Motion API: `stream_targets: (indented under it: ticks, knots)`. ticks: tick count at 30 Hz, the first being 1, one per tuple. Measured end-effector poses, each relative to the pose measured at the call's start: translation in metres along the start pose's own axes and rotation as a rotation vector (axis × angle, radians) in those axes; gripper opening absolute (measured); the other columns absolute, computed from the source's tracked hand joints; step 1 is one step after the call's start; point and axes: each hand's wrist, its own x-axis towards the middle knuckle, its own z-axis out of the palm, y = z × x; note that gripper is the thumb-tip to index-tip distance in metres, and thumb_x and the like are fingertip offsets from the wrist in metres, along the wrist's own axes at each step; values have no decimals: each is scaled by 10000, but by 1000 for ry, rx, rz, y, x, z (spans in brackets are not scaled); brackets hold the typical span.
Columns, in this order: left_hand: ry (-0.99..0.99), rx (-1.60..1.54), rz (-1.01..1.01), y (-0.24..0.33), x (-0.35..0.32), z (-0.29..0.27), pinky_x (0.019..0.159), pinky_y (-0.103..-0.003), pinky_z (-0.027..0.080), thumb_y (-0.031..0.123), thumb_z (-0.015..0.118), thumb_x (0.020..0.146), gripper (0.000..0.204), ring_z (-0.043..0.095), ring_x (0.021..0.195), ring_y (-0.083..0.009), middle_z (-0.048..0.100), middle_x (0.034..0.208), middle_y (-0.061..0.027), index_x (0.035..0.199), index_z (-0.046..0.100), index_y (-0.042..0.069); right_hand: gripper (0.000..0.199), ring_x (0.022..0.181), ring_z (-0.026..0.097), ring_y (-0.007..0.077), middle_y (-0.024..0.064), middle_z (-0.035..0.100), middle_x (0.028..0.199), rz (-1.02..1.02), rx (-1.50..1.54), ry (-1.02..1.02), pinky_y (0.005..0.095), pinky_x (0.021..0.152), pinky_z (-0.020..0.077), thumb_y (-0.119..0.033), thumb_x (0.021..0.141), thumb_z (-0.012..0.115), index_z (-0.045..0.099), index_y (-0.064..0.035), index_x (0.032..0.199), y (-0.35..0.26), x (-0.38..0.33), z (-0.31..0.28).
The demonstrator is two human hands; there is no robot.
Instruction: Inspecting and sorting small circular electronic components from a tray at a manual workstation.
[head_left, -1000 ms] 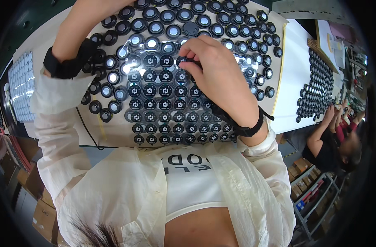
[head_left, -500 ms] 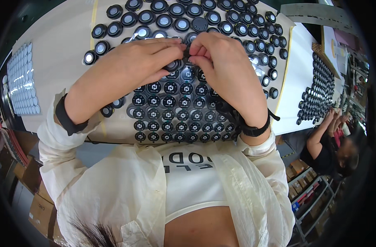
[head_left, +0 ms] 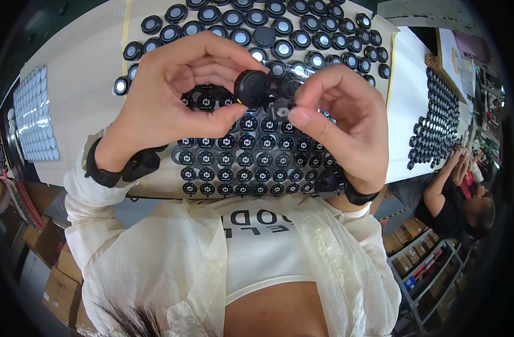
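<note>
My left hand [head_left: 192, 84] is curled, with a small black round part [head_left: 251, 89] held on edge between its fingertips and thumb. The part's face shows small holes. Just to the right, my right hand [head_left: 347, 121] pinches a dark round sticker [head_left: 281, 110] with a pale mark between thumb and forefinger. The sticker is close to the part; whether they touch I cannot tell. Under both hands lies a clear sheet of black round stickers [head_left: 226, 142] with white logos, in rows. My hands hide some of its upper rows.
Many black round parts with silvery centres [head_left: 232, 18] stand on the far side of the table [head_left: 88, 84]. A sheet of pale discs [head_left: 35, 115] lies at the left. More black parts [head_left: 436, 121] fill a table at the right, where another person [head_left: 442, 196] works.
Both hands have come up from the far edge of the sticker sheet and turned. The black round part and the sticker now show between them.
</note>
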Motion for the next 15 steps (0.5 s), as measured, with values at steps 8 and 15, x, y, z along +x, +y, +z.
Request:
stream_targets:
  ticks: [8,15]
  knots:
    - [132,-144,-46,-3,2,15,951,-336,548,-116,761,746,529,665,1095,-226,656,1194,-213,1235,564,-84,159,794,635,43,40,699,897,-91,427,138,170,706,492,3,877,726,648,11,1016,25,13,16]
    - [228,22,-90,5,0,21,844,-290,590,-140,744,760,479,719,952,-209,709,1091,-175,1220,625,-80,167,760,638,42,75,734,935,-143,271,230,170,672,490,-1,869,738,691,23,1027,31,15,21]
